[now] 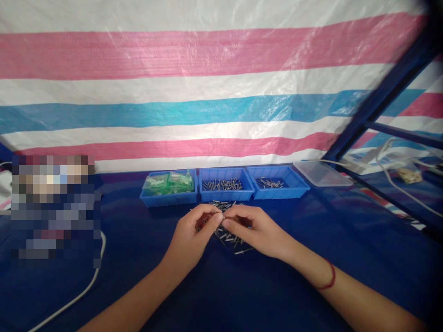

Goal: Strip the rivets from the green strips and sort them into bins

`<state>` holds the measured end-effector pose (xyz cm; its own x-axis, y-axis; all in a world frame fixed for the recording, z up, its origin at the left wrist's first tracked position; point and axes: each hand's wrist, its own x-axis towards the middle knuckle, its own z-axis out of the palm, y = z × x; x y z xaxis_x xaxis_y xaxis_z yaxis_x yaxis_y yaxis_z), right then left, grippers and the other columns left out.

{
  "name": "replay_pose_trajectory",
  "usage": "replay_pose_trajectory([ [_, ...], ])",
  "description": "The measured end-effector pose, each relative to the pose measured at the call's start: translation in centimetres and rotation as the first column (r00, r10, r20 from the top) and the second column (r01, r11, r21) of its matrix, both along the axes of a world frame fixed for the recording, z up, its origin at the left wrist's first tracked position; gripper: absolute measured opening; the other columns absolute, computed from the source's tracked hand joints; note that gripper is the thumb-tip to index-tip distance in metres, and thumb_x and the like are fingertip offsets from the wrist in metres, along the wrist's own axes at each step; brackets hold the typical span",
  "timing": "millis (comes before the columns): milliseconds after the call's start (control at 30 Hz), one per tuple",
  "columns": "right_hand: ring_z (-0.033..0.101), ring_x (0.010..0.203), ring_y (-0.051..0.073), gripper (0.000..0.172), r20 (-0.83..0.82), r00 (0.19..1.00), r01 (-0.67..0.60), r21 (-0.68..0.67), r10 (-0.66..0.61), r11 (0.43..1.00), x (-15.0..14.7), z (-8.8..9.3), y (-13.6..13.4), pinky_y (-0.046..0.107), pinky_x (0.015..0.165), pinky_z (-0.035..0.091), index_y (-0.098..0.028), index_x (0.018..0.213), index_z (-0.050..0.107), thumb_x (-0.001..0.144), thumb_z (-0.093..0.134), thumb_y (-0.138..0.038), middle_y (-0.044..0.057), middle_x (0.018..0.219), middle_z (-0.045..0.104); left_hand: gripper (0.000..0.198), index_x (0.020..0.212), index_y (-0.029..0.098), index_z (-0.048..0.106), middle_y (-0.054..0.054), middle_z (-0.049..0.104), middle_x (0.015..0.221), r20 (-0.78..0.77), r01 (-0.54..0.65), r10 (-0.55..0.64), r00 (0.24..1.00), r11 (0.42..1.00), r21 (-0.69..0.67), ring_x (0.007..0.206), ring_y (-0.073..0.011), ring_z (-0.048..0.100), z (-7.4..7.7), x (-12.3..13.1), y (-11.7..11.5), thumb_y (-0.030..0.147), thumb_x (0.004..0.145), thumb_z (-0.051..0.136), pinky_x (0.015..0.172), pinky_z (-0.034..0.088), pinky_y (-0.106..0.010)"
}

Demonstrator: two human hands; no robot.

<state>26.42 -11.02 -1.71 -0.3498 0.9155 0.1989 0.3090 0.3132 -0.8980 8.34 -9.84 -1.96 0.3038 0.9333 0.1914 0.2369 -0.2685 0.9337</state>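
My left hand (195, 230) and my right hand (258, 228) meet at the fingertips over the middle of the table. Both are closed in a pinch, thumb against fingers, around something too small to make out. Under and behind them lies a loose pile of blind rivets (228, 237), thin metal pins with thicker silver ends, partly covered by my hands. One stray rivet (243, 251) points out on the near side, by my right hand. Just beyond the pile, a middle blue bin (226, 192) and a right blue bin (294, 188) contain similar metal pieces.
Left in the row, another blue bin (169, 200) holds green plastic packets (173, 183). A clear plastic lid (323, 174) lies right of the bins. A white cable (86, 288) runs along the left. Striped sheeting (207, 110) hangs behind; a dark metal frame (384, 78) stands at right.
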Motion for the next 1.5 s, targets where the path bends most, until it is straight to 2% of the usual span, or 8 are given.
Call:
replay_pose_trajectory([
  [433, 0.04, 0.055, 0.01, 0.019, -0.054, 0.995, 0.09, 0.032, -0.088, 0.995, -0.2, -0.3, 0.2, 0.025, 0.052, 0.033, -0.016, 0.081, 0.067, 0.081, 0.062, -0.034, -0.001, 0.065, 0.054, 0.013, 0.092, 0.02, 0.066, 0.0, 0.068, 0.088, -0.005, -0.007, 0.007, 1.0, 0.999, 0.043, 0.08, -0.0141, 0.062, 0.1, 0.0, 0.0, 0.027, 0.084, 0.059, 0.071, 0.047, -0.022],
  [633, 0.035, 0.052, 0.009, 0.022, -0.117, 0.979, 0.172, 0.037, -0.167, 0.984, -0.1, -0.3, 0.2, 0.024, 0.049, 0.031, -0.016, 0.083, 0.067, 0.08, 0.064, -0.037, -0.005, 0.057, 0.042, 0.016, 0.096, 0.02, 0.064, -0.001, 0.068, 0.091, -0.045, -0.014, 0.017, 0.999, 0.997, 0.077, 0.081, -0.0153, 0.062, -0.2, -0.2, 0.2, 0.03, 0.087, 0.056, 0.07, 0.047, -0.023],
  [867, 0.046, 0.057, 0.012, 0.015, -0.006, 0.985, 0.165, 0.321, -0.172, 0.933, 0.1, 0.4, -0.2, 0.026, 0.055, 0.039, -0.018, 0.084, 0.066, 0.086, 0.057, -0.03, -0.001, 0.063, 0.052, 0.013, 0.092, 0.021, 0.063, -0.002, 0.066, 0.09, -0.287, 0.035, 0.056, 0.956, 0.952, 0.304, 0.087, -0.0174, 0.06, 0.3, -0.4, 0.4, 0.027, 0.09, 0.051, 0.079, 0.045, -0.029],
  [967, 0.051, 0.059, 0.013, 0.017, 0.072, 0.975, 0.161, 0.417, -0.209, 0.895, 0.9, 1.0, 0.1, 0.026, 0.056, 0.041, -0.018, 0.082, 0.065, 0.088, 0.053, -0.027, 0.001, 0.066, 0.057, 0.016, 0.1, 0.021, 0.061, -0.004, 0.066, 0.098, -0.427, 0.095, 0.096, 0.899, 0.91, 0.404, 0.095, -0.0205, 0.057, 0.6, -0.6, 0.5, 0.027, 0.089, 0.051, 0.086, 0.042, -0.034],
  [1100, 0.052, 0.061, 0.014, 0.016, 0.064, 0.858, 0.405, 0.527, -0.51, 0.747, 3.7, 1.8, 1.3, 0.027, 0.061, 0.042, -0.017, 0.084, 0.066, 0.086, 0.054, -0.027, 0.003, 0.07, 0.063, 0.027, 0.115, 0.022, 0.057, -0.007, 0.064, 0.109, -0.645, 0.194, 0.195, 0.739, 0.855, 0.481, 0.102, -0.025, 0.052, 1.2, -1.4, 1.0, 0.031, 0.09, 0.05, 0.086, 0.039, -0.039],
  [1267, 0.053, 0.058, 0.015, 0.02, 0.086, 0.641, 0.565, 0.62, -0.763, 0.545, 8.2, 1.8, 3.4, 0.028, 0.058, 0.042, -0.016, 0.086, 0.067, 0.085, 0.054, -0.031, 0.004, 0.068, 0.064, 0.017, 0.09, 0.021, 0.065, -0.007, 0.066, 0.096, -0.797, 0.284, 0.336, 0.502, 0.806, 0.519, 0.096, -0.0268, 0.052, 2.7, -2.7, 1.5, 0.027, 0.088, 0.049, 0.078, 0.034, -0.04],
  [1400, 0.054, 0.06, 0.016, 0.033, 0.225, 0.586, 0.508, 0.646, -0.778, 0.57, 9.4, 0.9, 4.5, 0.029, 0.061, 0.043, -0.013, 0.108, 0.062, 0.084, 0.054, -0.033, 0.005, 0.076, 0.064, 0.009, 0.08, 0.022, 0.063, -0.002, 0.065, 0.082, -0.865, 0.323, 0.211, 0.455, 0.866, 0.381, 0.083, -0.0229, 0.055, 3.7, -3.7, 1.4, 0.022, 0.081, 0.053, 0.073, 0.033, -0.037],
  [1500, 0.055, 0.063, 0.016, 0.039, 0.242, 0.638, 0.484, 0.612, -0.731, 0.626, 8.3, 0.5, 4.4, 0.03, 0.064, 0.044, -0.013, 0.117, 0.056, 0.085, 0.054, -0.034, 0.005, 0.08, 0.063, 0.008, 0.083, 0.023, 0.062, 0.0, 0.064, 0.082, -0.873, 0.34, 0.108, 0.475, 0.893, 0.295, 0.082, -0.0216, 0.057, 3.9, -4.0, 1.5, 0.025, 0.08, 0.056, 0.071, 0.033, -0.034],
])
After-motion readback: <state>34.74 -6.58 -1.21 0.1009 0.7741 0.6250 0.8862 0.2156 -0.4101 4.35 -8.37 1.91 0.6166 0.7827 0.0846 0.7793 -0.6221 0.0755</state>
